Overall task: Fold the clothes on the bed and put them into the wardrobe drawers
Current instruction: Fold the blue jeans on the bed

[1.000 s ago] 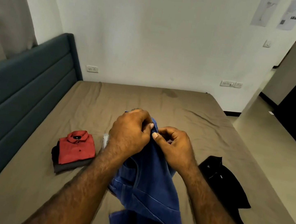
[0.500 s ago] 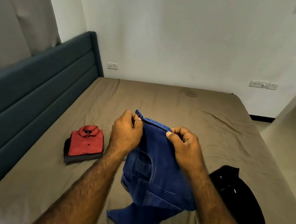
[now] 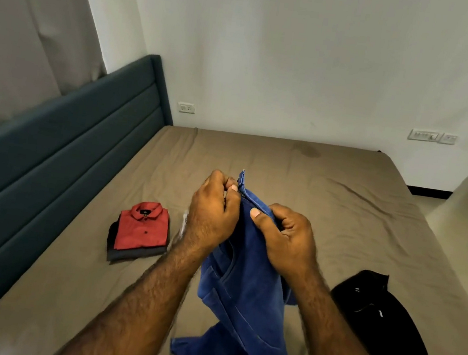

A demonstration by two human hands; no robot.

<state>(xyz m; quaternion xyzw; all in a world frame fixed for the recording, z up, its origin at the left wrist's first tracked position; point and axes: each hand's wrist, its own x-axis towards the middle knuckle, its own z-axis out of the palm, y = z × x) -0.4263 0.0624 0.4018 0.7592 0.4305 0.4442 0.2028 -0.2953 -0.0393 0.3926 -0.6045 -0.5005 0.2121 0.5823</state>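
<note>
A pair of blue jeans (image 3: 244, 292) hangs in front of me above the bed (image 3: 327, 207), its legs trailing onto the sheet. My left hand (image 3: 213, 210) pinches the waistband at the zip. My right hand (image 3: 284, 240) grips the waistband just to the right, thumb on top. A folded red shirt (image 3: 143, 226) lies on a folded dark garment (image 3: 136, 254) at the left. A black garment (image 3: 383, 322) lies unfolded at the right. No wardrobe is in view.
A dark teal headboard (image 3: 52, 147) runs along the left side of the bed. A white wall with sockets (image 3: 186, 108) stands behind it. Tiled floor (image 3: 467, 202) opens to the right of the bed.
My hands have come closer together on the jeans' waistband, and the left hand now pinches at the zip. The view has shifted slightly toward the headboard.
</note>
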